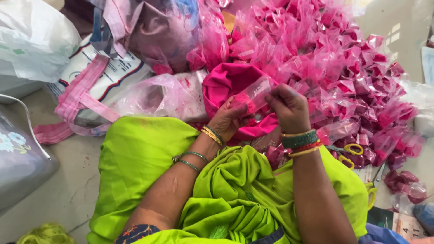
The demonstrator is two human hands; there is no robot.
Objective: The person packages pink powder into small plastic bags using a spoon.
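I see lime-green cloth point(149, 153) over the lap. The packet point(255, 92) in my hands is clear with pink powder, and the heap of packets point(343, 68) beyond is clear and pink too. A magenta cloth point(226, 81) lies under it. My left wrist carries gold bangles point(211, 134), my right green, red and gold bangles point(302, 141). The scissors point(350, 151) have yellow handles. The sack point(97, 77) is white with pink straps.

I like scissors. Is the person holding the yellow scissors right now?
No, the yellow scissors lie on the floor beside the right hand, which holds a small clear packet.
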